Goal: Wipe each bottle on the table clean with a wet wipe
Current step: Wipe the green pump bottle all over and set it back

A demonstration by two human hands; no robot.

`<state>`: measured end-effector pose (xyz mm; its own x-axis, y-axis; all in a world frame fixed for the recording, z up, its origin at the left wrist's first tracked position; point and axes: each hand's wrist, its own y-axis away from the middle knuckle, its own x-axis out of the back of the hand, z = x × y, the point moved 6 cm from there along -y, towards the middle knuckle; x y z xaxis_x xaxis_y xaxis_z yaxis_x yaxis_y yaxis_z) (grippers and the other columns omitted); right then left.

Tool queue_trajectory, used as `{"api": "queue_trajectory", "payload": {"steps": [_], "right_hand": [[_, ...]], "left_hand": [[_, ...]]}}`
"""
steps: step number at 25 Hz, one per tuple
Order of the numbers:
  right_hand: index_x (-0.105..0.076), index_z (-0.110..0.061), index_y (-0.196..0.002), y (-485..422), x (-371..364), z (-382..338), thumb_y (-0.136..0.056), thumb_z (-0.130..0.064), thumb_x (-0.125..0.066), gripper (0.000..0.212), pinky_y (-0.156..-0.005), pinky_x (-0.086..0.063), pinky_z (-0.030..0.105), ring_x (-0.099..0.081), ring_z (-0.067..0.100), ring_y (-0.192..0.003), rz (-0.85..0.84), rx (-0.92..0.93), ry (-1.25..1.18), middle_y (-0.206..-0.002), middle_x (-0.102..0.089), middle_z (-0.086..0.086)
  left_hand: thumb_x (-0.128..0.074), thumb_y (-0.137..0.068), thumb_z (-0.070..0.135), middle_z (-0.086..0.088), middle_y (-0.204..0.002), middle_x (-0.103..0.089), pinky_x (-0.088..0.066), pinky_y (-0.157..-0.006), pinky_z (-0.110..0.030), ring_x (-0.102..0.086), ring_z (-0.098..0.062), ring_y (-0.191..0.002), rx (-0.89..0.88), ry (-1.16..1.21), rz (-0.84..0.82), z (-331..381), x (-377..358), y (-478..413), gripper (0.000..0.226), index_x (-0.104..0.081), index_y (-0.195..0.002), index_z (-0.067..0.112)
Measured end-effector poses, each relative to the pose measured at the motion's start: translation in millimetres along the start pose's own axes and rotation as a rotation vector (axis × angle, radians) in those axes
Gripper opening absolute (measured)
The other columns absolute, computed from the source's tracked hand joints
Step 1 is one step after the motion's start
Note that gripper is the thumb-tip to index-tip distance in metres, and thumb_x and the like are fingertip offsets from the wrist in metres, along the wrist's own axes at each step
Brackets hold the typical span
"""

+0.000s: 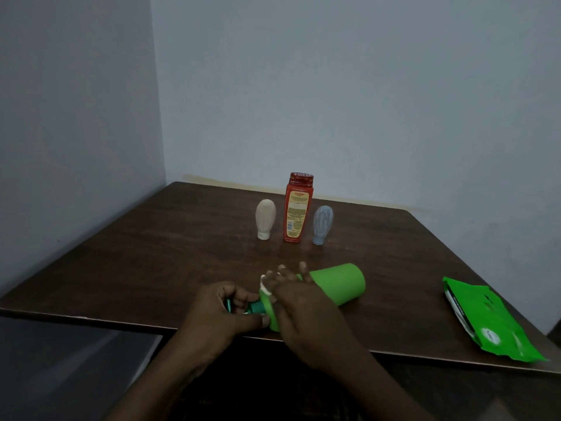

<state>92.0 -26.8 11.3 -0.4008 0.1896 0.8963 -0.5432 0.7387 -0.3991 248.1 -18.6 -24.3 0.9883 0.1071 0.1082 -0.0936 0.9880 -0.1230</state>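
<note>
Lying on its side near the table's (145, 256) near edge, item one: green bottle (337, 284), base pointing toward the right edge, dark green cap (256, 306) toward the left.

- Left hand (218, 317): fingers and thumb curled round the cap end of the green bottle, gripping it; the cap is largely covered.
- Right hand (303, 308): laid over the bottle's shoulder, fingers spread and bent across the far side, pressing a wet wipe (266, 284) against the plastic. The thumb is hidden. A bunched white corner of the wipe shows just beyond the knuckles.
- Beige bottle (266, 218): standing on its cap, toward the far edge, leftmost of a row of three.
- Red bottle (298, 208): upright, cap on top, label facing the camera, tallest of the row, between the other two.
- Pale blue bottle (322, 224): standing on its cap, rightmost of the row, just beside the red one.
- Green wipe packet (491, 320): lying flat near the near right corner, well apart from the bottles, one end reaching the table's near edge.
- Surface: dark brown wood grain, set into a corner of pale walls (364, 101).
</note>
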Motion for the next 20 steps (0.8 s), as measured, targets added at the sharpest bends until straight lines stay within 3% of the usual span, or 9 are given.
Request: {"api": "queue_trajectory", "payload": {"steps": [4, 8, 11, 14, 16, 18, 20], "right_hand": [[-0.062, -0.026, -0.128, 4.4, 22.9, 86.9, -0.095, -0.029, -0.040, 0.040, -0.119, -0.027, 0.038, -0.048, 0.019, -0.135, 0.102, -0.276, 0.043, -0.137, -0.061, 0.000], [-0.067, -0.021, -0.116, 10.0, 37.7, 130.8, -0.096, -0.028, -0.042, 0.033, -0.115, -0.029, 0.040, -0.051, 0.027, -0.130, 0.122, -0.528, 0.201, -0.130, -0.064, 0.012], [-0.065, -0.021, -0.100, 3.4, 27.3, 88.6, -0.093, -0.032, -0.035, 0.032, -0.106, -0.041, 0.043, -0.062, 0.027, -0.113, 0.128, -0.445, 0.135, -0.111, -0.070, 0.008], [-0.060, -0.013, -0.128, 1.5, -2.3, 17.3, -0.098, -0.028, -0.034, 0.042, -0.120, -0.019, 0.049, -0.044, 0.024, -0.136, 0.076, -0.152, 0.043, -0.135, -0.061, 0.006], [-0.050, -0.015, -0.141, 4.5, -11.4, -6.3, -0.099, -0.028, -0.033, 0.047, -0.123, -0.007, 0.048, -0.032, 0.020, -0.145, 0.059, -0.004, 0.056, -0.147, -0.051, 0.001], [-0.046, -0.023, -0.144, 5.6, -4.0, 2.9, -0.099, -0.028, -0.034, 0.047, -0.123, -0.001, 0.050, -0.026, 0.017, -0.148, 0.058, -0.005, 0.020, -0.151, -0.046, -0.006], [-0.046, -0.032, -0.143, 8.1, 5.2, 36.7, -0.099, -0.027, -0.037, 0.045, -0.122, -0.001, 0.054, -0.024, 0.016, -0.148, 0.090, -0.132, 0.010, -0.150, -0.046, -0.012]], "left_hand": [[-0.096, -0.059, -0.002, -0.029, -0.089, -0.073, -0.058, -0.071, -0.035, -0.069, -0.023, -0.072, 0.019, -0.005, 0.014, -4.6, -1.3, -7.0, 0.034, -0.077, -0.087, 0.002], [-0.097, -0.057, -0.003, -0.029, -0.089, -0.073, -0.058, -0.073, -0.038, -0.069, -0.023, -0.072, 0.025, 0.004, 0.021, -5.4, -3.2, -10.3, 0.036, -0.077, -0.087, 0.002], [-0.100, -0.050, 0.005, -0.030, -0.088, -0.071, -0.057, -0.072, -0.039, -0.068, -0.023, -0.071, 0.021, -0.009, 0.021, -7.9, -2.3, -7.1, 0.041, -0.078, -0.084, 0.005], [-0.099, -0.054, 0.005, -0.025, -0.082, -0.073, -0.055, -0.069, -0.034, -0.067, -0.022, -0.071, 0.022, 0.002, 0.018, -7.9, -3.0, -5.5, 0.038, -0.077, -0.085, 0.004], [-0.099, -0.054, 0.015, -0.019, -0.082, -0.077, -0.055, -0.070, -0.033, -0.068, -0.022, -0.073, 0.010, 0.032, -0.010, -6.0, -4.7, -5.1, 0.038, -0.078, -0.084, 0.005], [-0.096, -0.061, 0.009, -0.018, -0.084, -0.078, -0.057, -0.072, -0.032, -0.072, -0.022, -0.074, 0.021, 0.064, -0.012, -3.9, -4.2, -4.6, 0.032, -0.079, -0.087, 0.005], [-0.089, -0.070, -0.001, -0.017, -0.082, -0.078, -0.060, -0.067, -0.026, -0.073, -0.022, -0.072, 0.063, 0.100, 0.018, -6.8, -2.5, -4.9, 0.024, -0.078, -0.091, 0.002]]}}
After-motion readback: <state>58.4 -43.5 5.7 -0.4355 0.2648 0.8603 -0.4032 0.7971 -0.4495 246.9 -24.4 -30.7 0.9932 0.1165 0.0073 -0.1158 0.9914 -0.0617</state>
